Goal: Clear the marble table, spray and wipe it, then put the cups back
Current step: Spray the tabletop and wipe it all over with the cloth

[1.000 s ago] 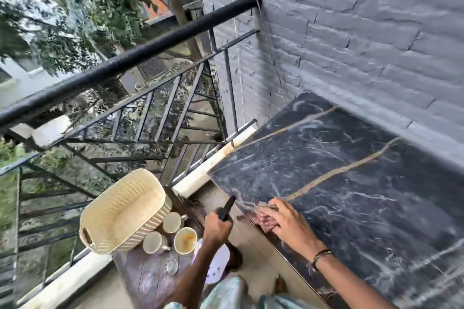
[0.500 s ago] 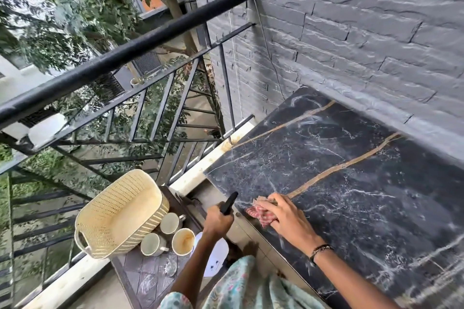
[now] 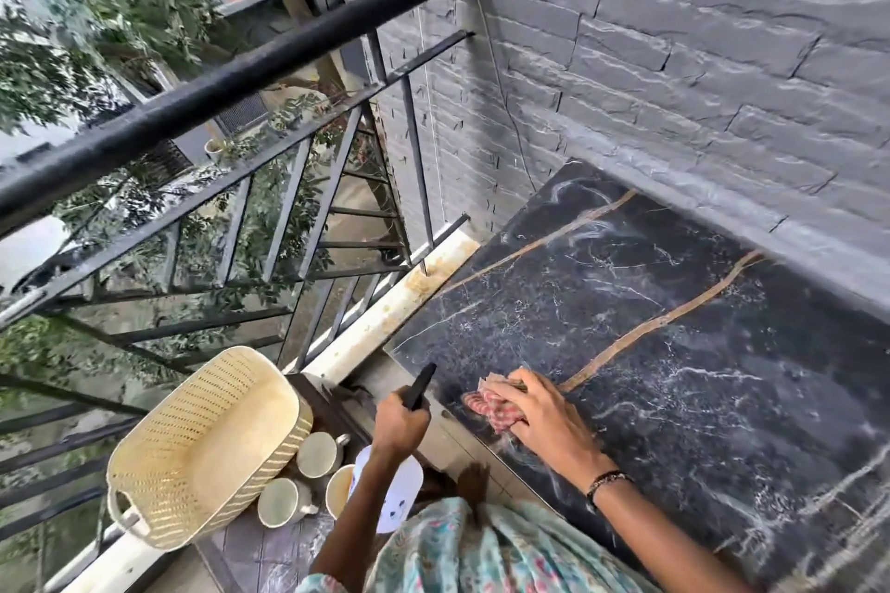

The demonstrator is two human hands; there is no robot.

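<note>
Diffuse daylight, evenly bright; shadows soft. Faint sheen on the worktop. Wide-angle distortion bends the railing and brick wall. Foliage upper left is motion-blurred.

The black marble table has gold lines. A red checked cloth lies near its edge. 3 white cups stand on the low table beside it.
</note>
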